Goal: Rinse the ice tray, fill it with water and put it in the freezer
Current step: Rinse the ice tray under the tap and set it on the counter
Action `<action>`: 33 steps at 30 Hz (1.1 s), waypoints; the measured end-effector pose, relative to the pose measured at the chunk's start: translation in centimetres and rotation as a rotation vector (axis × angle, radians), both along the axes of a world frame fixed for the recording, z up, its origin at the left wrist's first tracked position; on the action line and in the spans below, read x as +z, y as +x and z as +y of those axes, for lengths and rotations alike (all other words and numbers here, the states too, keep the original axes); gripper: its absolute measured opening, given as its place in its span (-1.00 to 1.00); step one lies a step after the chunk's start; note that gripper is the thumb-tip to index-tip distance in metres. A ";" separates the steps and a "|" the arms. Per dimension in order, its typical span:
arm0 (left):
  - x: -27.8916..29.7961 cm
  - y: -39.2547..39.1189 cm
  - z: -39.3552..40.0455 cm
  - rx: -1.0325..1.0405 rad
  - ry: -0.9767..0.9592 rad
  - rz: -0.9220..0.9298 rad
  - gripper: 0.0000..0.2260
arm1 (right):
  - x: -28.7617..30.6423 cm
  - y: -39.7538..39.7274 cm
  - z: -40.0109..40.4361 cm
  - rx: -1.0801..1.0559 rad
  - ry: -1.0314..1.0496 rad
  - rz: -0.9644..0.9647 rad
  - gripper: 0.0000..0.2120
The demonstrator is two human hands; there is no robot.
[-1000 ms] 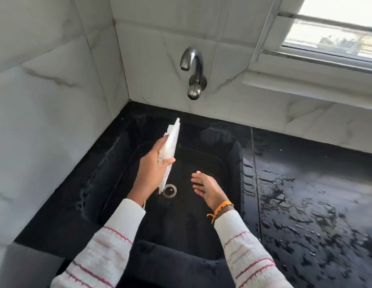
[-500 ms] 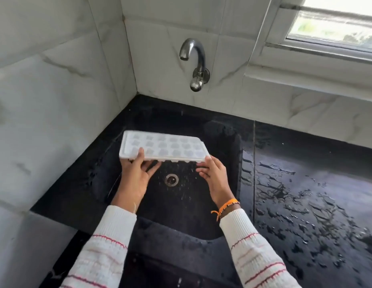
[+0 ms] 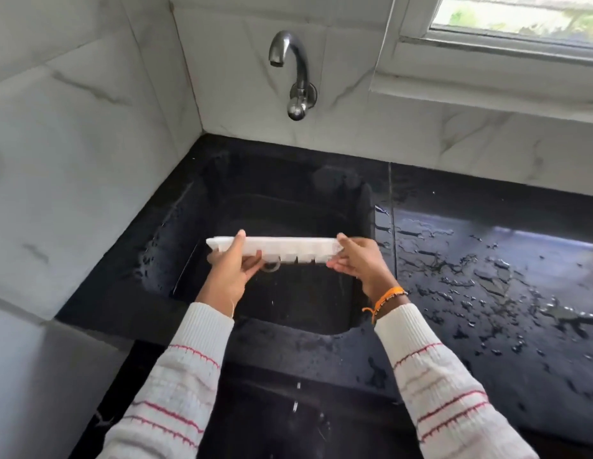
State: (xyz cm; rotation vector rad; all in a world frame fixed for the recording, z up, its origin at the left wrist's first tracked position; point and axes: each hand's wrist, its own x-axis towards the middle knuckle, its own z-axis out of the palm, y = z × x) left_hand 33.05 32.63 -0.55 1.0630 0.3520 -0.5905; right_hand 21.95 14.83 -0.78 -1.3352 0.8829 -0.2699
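I hold a white plastic ice tray (image 3: 288, 248) level over the black sink (image 3: 195, 207), seen almost edge-on with its cube pockets hanging below the rim. My left hand (image 3: 233, 270) grips its left end, thumb on top. My right hand (image 3: 358, 260) grips its right end; an orange band is on that wrist. The metal tap (image 3: 293, 74) on the back wall stands above and behind the tray, and no water runs from it. The drain is partly hidden behind my left fingers.
White marble tiles form the left and back walls. A black counter (image 3: 487, 276) to the right of the sink is covered in water puddles and drops. A window sill (image 3: 487, 81) juts out at the upper right.
The tray went from upright in my left hand alone to held flat in both hands. Since half a second ago it has tipped to nearly edge-on and come closer to me.
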 end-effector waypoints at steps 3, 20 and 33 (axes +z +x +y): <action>0.9 -1.4 0.4 -0.018 -0.043 -0.341 -0.56 | 0.6 -1.0 1.1 -0.113 -0.224 -0.268 -0.76; 0.6 -17.3 -7.0 -0.558 0.044 -0.094 -0.87 | -1.1 -23.0 -5.4 -0.569 -0.392 0.026 -0.84; -2.9 -31.2 -21.7 -0.788 0.333 -0.443 -0.70 | -3.7 -39.4 -18.0 -0.661 -0.343 0.241 -0.81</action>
